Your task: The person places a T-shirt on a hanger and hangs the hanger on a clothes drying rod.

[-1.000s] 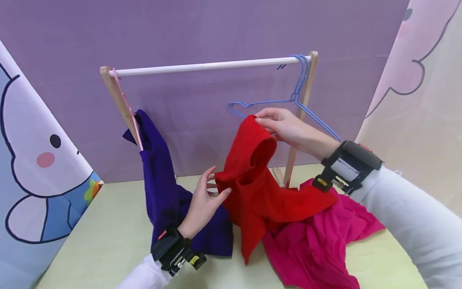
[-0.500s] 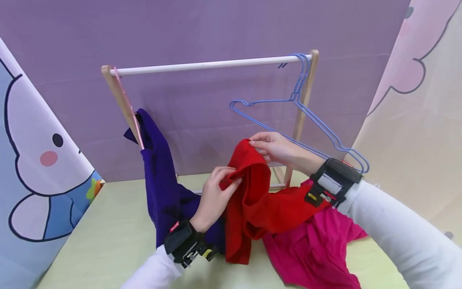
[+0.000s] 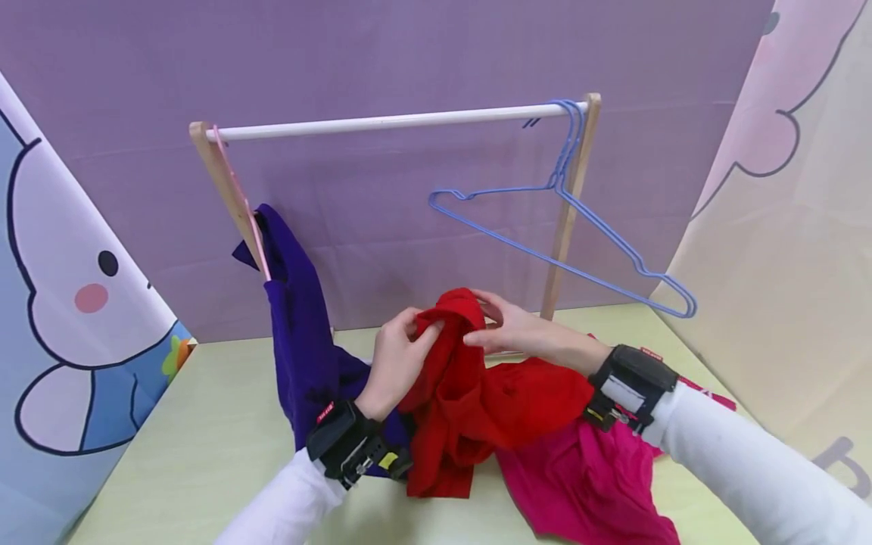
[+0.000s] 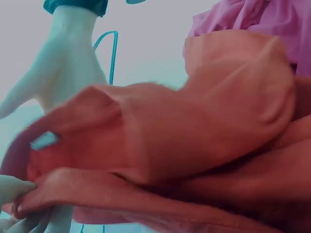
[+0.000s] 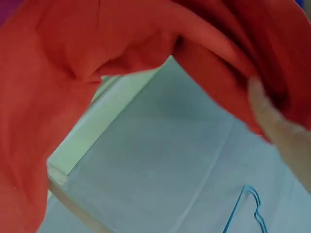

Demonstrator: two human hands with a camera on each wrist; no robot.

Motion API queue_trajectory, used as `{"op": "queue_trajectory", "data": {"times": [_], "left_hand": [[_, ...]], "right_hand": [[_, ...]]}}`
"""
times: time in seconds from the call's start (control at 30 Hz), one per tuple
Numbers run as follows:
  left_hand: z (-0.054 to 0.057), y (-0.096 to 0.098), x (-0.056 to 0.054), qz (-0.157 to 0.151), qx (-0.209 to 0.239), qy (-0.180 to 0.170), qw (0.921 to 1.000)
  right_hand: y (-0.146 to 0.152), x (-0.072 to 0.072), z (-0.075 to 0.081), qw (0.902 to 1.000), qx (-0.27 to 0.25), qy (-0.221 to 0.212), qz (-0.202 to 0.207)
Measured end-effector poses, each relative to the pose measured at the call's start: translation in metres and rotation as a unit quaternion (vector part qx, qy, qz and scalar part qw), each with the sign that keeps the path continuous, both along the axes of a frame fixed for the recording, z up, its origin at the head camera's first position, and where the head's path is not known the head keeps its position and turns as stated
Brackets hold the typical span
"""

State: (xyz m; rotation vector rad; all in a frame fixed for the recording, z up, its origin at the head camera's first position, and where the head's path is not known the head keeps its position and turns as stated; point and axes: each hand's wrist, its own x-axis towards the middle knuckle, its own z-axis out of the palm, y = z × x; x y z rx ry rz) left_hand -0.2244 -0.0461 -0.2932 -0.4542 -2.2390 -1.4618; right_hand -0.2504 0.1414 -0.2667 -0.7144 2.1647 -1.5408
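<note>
A red garment [image 3: 453, 393] is bunched up in the middle of the head view, its lower end hanging to the tabletop. My left hand [image 3: 395, 363] pinches its upper edge between thumb and fingers; the left wrist view shows those fingertips [image 4: 19, 194] at the cloth's opening. On the garment's other side is my right hand [image 3: 514, 333], thumb spread and fingers partly hidden behind the cloth. In the right wrist view one straight digit [image 5: 277, 121] lies against a fold. Under the red cloth, a magenta garment [image 3: 593, 484] lies crumpled on the table.
A small rack with a white rail [image 3: 395, 121] stands behind. Blue hangers [image 3: 565, 189] hang at its right end. At its left, a pink hanger [image 3: 238, 197] carries a dark purple garment [image 3: 300, 333] reaching the pale yellow table [image 3: 204, 454]. Printed cloth panels flank both sides.
The right hand came down with the top of the red garment, then loosened its pinch. The left hand, open beside the cloth at first, now pinches its edge. The garment sits lower.
</note>
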Motion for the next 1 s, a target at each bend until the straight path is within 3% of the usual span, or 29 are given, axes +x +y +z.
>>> {"op": "queue_trajectory", "data": {"times": [0.13, 0.23, 0.33, 0.47, 0.57, 0.67, 0.7, 0.77, 0.87, 0.93, 1.0], "left_hand": [[0.001, 0.001, -0.001, 0.002, 0.003, -0.021, 0.9998], [0.001, 0.001, -0.002, 0.004, 0.007, -0.030, 0.9995], [0.000, 0.000, -0.004, 0.006, 0.015, -0.035, 0.9993], [0.000, -0.001, -0.005, 0.001, 0.027, -0.035, 0.9990], [0.001, -0.004, -0.005, 0.000, 0.030, -0.031, 0.9991], [0.001, -0.012, -0.007, -0.002, 0.026, -0.040, 0.9988], [0.001, -0.016, -0.008, -0.006, 0.022, -0.046, 0.9987], [0.001, -0.025, -0.010, -0.023, 0.015, -0.064, 0.9976], [0.000, -0.038, -0.012, -0.061, 0.000, -0.087, 0.9944], [0.000, -0.046, -0.013, -0.087, -0.011, -0.102, 0.9909], [-0.001, -0.051, -0.014, -0.104, -0.026, -0.114, 0.9876]], "right_hand": [[-0.004, 0.006, -0.020, 0.9977, 0.050, 0.045, -0.007], [-0.006, 0.012, -0.036, 0.9959, 0.058, 0.066, -0.021], [-0.009, 0.020, -0.053, 0.9899, 0.064, 0.119, -0.042], [-0.014, 0.032, -0.074, 0.9670, 0.126, 0.190, -0.113], [-0.013, 0.036, -0.080, 0.9429, 0.200, 0.199, -0.178], [-0.001, 0.033, -0.079, 0.9348, 0.239, 0.185, -0.187], [0.005, 0.030, -0.077, 0.9391, 0.237, 0.177, -0.175], [0.019, 0.026, -0.073, 0.9572, 0.208, 0.132, -0.152], [0.041, 0.020, -0.064, 0.9812, 0.132, 0.024, -0.139], [0.054, 0.016, -0.057, 0.9848, 0.071, -0.052, -0.150], [0.067, 0.013, -0.048, 0.9833, 0.029, -0.090, -0.156]]}}
